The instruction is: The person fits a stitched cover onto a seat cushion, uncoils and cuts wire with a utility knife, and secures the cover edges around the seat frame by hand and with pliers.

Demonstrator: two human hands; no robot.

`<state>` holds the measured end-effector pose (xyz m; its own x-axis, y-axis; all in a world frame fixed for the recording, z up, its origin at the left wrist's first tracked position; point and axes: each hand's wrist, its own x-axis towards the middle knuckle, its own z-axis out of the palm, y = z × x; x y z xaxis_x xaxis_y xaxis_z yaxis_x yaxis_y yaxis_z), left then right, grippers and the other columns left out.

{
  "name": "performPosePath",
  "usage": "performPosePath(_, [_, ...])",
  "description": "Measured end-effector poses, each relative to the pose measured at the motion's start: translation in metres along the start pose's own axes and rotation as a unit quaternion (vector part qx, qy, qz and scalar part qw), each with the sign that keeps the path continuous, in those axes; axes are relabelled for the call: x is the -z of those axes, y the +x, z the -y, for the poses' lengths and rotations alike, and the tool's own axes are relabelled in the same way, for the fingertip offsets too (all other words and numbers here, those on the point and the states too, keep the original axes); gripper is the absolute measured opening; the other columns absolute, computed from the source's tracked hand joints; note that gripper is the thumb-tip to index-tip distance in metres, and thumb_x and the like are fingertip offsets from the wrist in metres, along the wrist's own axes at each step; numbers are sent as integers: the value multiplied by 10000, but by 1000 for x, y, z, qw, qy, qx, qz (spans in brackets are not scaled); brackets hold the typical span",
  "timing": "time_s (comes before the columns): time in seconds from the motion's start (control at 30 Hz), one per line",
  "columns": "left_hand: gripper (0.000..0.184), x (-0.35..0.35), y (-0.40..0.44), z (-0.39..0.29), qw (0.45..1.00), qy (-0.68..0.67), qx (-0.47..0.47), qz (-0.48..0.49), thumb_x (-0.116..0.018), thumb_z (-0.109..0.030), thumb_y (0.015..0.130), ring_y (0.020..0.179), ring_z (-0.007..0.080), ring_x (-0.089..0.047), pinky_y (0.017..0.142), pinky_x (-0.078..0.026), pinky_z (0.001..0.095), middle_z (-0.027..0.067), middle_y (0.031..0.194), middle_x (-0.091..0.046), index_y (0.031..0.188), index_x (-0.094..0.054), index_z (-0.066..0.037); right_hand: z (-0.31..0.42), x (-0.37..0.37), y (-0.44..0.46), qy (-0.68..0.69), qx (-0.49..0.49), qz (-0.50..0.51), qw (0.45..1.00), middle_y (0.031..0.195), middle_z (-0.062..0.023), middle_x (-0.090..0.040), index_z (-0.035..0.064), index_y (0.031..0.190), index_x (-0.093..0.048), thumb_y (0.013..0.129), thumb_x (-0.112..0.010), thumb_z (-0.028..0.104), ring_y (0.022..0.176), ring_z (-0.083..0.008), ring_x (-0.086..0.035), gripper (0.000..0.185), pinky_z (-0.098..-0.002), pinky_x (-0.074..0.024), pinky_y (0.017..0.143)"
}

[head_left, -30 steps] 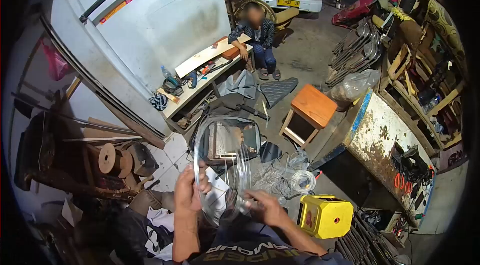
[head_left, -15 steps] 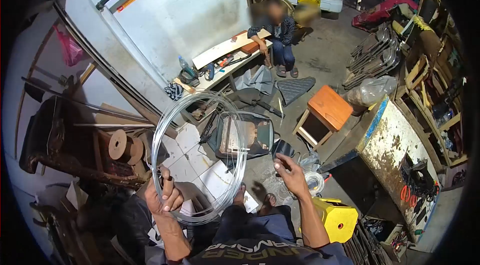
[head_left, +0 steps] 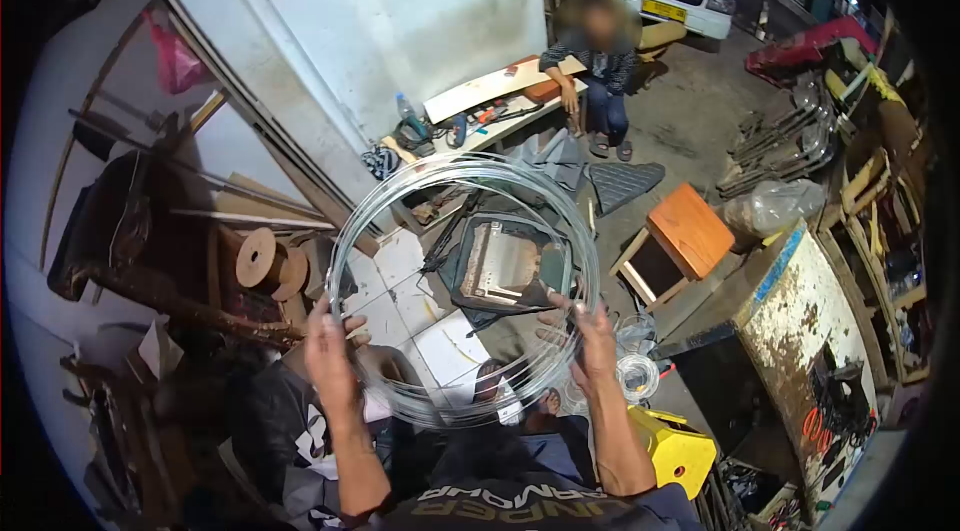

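Note:
A large loose coil of silvery wire [head_left: 470, 171] is held up in front of my body, its many loops spread into a wide ring. My left hand [head_left: 333, 356] grips its left side, with the strands running between thumb and fingers. On the opposite side my right hand [head_left: 594, 346] holds the loops the same way, its fingers reaching inside the ring. Through the ring shows an upholstered seat-like frame [head_left: 510, 261] on the floor, dark-edged with a worn middle.
A wooden stool [head_left: 690, 231] with an orange top and a rusty white cabinet [head_left: 790, 311] stand to the right. A yellow box [head_left: 680, 456] is near my right forearm. At left lies a wooden spool [head_left: 258, 258]. Another person [head_left: 605, 71] sits by the bench [head_left: 490, 136].
My right hand, empty and apart before, has taken hold of the coil's right side. The coil has turned more face-on and looks wider. My view has shifted slightly left.

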<state>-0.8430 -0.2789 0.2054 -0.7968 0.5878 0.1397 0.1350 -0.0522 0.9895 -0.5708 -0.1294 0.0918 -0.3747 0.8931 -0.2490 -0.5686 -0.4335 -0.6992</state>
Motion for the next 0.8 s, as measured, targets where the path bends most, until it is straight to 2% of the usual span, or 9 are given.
performPosePath(0.03, [510, -10, -5, -3, 997, 75, -24, -8, -573, -234, 1016, 939, 164, -657, 741, -540, 274, 130, 1200, -601, 1418, -442, 51, 10, -4, -4, -7, 12, 17, 1000, 1252, -212, -615, 83, 1488, -320, 1014, -561, 266, 948, -312, -706, 562, -416, -626, 743])
performPosePath(0.13, [515, -15, -11, 6, 999, 22, 50, 3, -613, -83, 960, 995, 209, -669, 776, -571, 311, 147, 1233, -588, 1424, -435, 54, 31, -9, -15, -20, 57, 5, 998, 1249, -222, -602, 77, 1440, -361, 1020, -548, 284, 956, -304, -695, 504, -421, -621, 744])
performPosePath(0.27, [536, -18, -9, 20, 998, -22, 55, 0, -600, -59, 958, 1062, 252, -662, 872, -587, 364, 198, 1264, -570, 1439, -407, 76, 56, -25, -37, -52, 116, 20, 992, 1232, -218, -591, 28, 1421, -370, 1038, -489, 339, 1039, -277, -646, 508, -440, -607, 811])
performPosePath(0.43, [549, -7, 3, 53, 998, -48, 42, -8, -604, -38, 951, 1060, 267, -663, 852, -598, 366, 223, 1249, -574, 1424, -386, 137, 73, -40, -59, -8, 161, 68, 984, 1218, -221, -594, -1, 1437, -351, 1030, -469, 440, 1063, -277, -634, 611, -464, -580, 887])
performPosePath(0.5, [550, -4, 4, 70, 996, -42, 83, -7, -609, -28, 946, 1017, 268, -673, 849, -598, 368, 231, 1230, -578, 1412, -383, 158, 80, -42, -66, -19, 168, 66, 983, 1201, -227, -596, -20, 1452, -329, 1027, -461, 478, 1047, -278, -639, 668, -467, -564, 913])
performPosePath(0.63, [460, -10, -3, 63, 993, -57, 101, 29, -585, 13, 945, 974, 267, -681, 854, -583, 369, 230, 1090, -645, 1352, -436, 169, 95, -44, -74, -101, 223, 68, 967, 1215, -239, -592, -47, 1494, -290, 1046, -468, 387, 1064, -277, -643, 648, -440, -550, 921])
performPosePath(0.7, [375, -15, -7, 72, 993, -91, 70, 24, -573, 6, 959, 955, 255, -682, 822, -572, 351, 224, 1027, -673, 1287, -482, 164, 98, -36, -76, -94, 215, 79, 969, 1290, -242, -574, -56, 1497, -305, 1033, -521, 325, 1144, -294, -616, 638, -440, -515, 978])
performPosePath(0.77, [324, -20, -11, 71, 993, -103, 63, 8, -569, 5, 966, 936, 247, -678, 793, -562, 335, 232, 1024, -678, 1248, -499, 147, 96, -31, -70, -212, 312, 41, 925, 1362, -237, -546, -49, 1490, -344, 1013, -573, 279, 1220, -313, -573, 623, -450, -455, 1048])
performPosePath(0.8, [255, -21, -11, 70, 995, -77, 61, 16, -577, 13, 961, 921, 234, -674, 786, -554, 328, 240, 1030, -677, 1182, -511, 122, 99, -34, -71, -183, 290, 41, 938, 1391, -212, -542, -45, 1464, -409, 988, -621, 242, 1278, -313, -530, 595, -453, -397, 1097])
